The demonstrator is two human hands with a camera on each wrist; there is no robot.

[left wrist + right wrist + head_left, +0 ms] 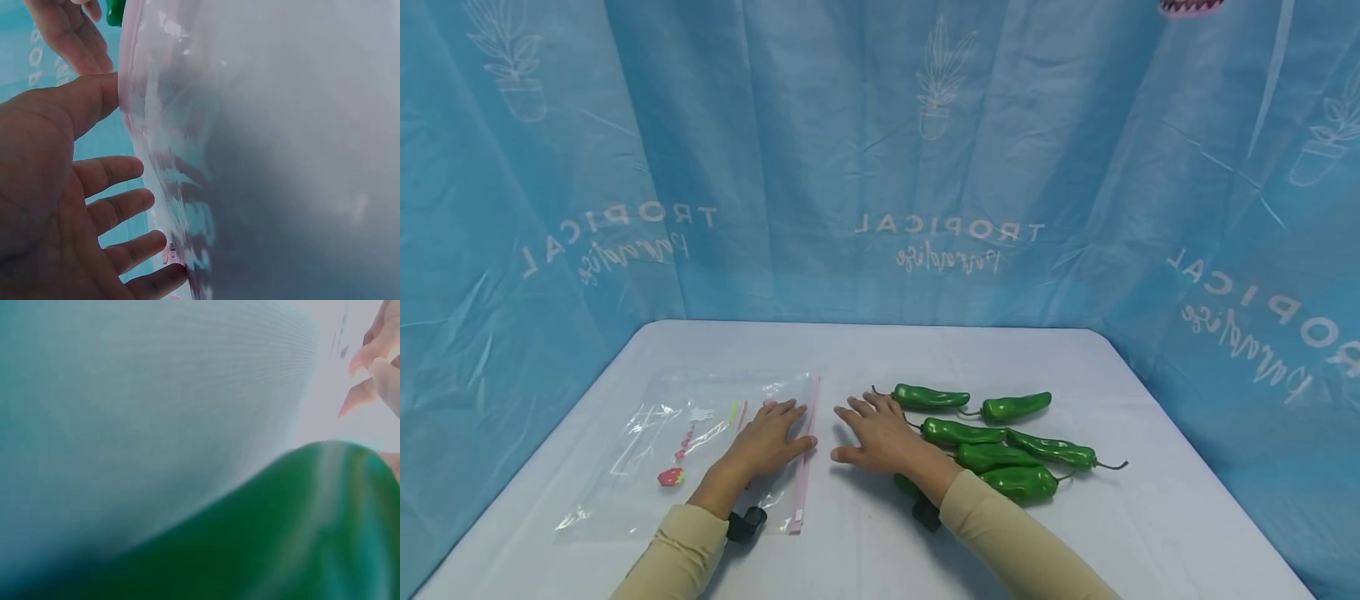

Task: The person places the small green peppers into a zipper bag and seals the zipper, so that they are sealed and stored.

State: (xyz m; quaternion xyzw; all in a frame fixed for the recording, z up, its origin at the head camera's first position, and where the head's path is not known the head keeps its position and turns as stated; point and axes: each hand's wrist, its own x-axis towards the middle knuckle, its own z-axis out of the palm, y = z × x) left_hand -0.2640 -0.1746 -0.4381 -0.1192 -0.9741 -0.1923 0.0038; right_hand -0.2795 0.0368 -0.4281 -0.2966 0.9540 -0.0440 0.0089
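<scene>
Green pepper (300, 531) crowded my right-wrist view; left hand (771, 437), right hand (883, 435) spread fingers (122, 209), gripping nothing; bag (700, 435) lay flat, probably for easy reach.

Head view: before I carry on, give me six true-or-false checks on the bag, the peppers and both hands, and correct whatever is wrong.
1. The clear bag lies on the white table. True.
2. The right hand is nearer the green peppers than the left hand is. True.
3. Several peppers are inside the bag. False: the peppers in view lie outside it, on the table.
4. The bag's pink strip runs along the side facing the peppers. True.
5. The left hand is clenched in a fist. False: its fingers are spread.
6. The right hand grips a pepper. False: its fingers are spread and hold nothing.
</scene>
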